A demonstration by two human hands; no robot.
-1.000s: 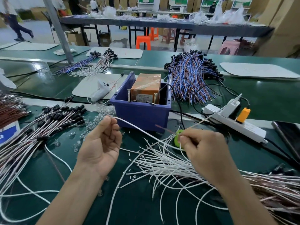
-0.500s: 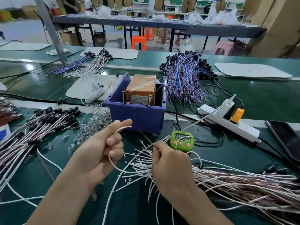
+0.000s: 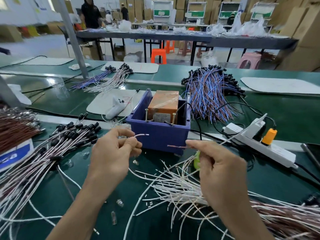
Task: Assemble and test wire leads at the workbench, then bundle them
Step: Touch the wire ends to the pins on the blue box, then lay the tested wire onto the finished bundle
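1. Green bench mat underlies everything; both bare hands are raised above it, just in front of the blue plastic bin.
2. Left hand — thumb and forefinger pinched closed on a white wire end; the short stripped tip sticks out past the fingertips toward the bin wall. Other fingers curled in.
3. Right hand — thumb and forefinger pinched closed on a brown wire end, its tip pointing left, toward the left fingertips. The two tips are near each other but apart.
4. Loose pile of white leads lies on the mat below and between the hands, running under the right palm; small cut insulation bits are scattered round it.
5. Leads with black caps are fanned out left of the left fingers.
6. Beyond the fingertips, inside the bin: an orange box with two upright screws at the bin's near edge.
7. Bundle of blue and brown leads sits beyond the right fingers, behind the bin.
8. White power strip with an orange plug lies right of the right fingers.
9. Green object shows just under the right thumb — mostly hidden, cannot tell what it is.
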